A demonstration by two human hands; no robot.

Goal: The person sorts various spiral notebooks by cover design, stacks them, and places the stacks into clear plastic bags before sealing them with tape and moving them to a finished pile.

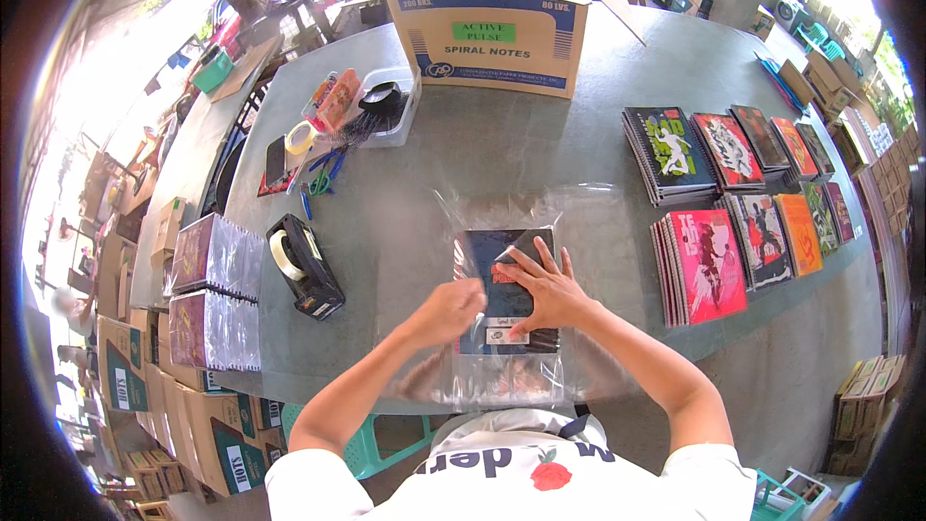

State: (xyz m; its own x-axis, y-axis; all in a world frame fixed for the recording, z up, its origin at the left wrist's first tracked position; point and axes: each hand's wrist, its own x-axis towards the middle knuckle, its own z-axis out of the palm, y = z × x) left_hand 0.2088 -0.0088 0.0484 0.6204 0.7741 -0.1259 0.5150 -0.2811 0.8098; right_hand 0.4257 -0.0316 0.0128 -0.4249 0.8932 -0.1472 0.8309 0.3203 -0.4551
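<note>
Clear plastic wrap point(540, 207) lies on the grey table point(463, 150) with a dark notebook point(508, 289) inside it, right in front of the person. The right hand point(542, 289) lies flat and open on the cover, pressing down. The left hand point(447, 313) pinches the plastic edge beside it. It looks like the wrapping step. Sealing seems next, and the tape holder point(304, 265) sits near, to the left. Stacks of bright notebooks point(743, 198) wait on the right.

A dark-covered notebook point(506, 291) with a small red patch and a pale label near its lower edge lies flat on the grey table point(463, 154), resting on a clear, crinkled plastic sheet point(579, 222) that spreads around it.
</note>
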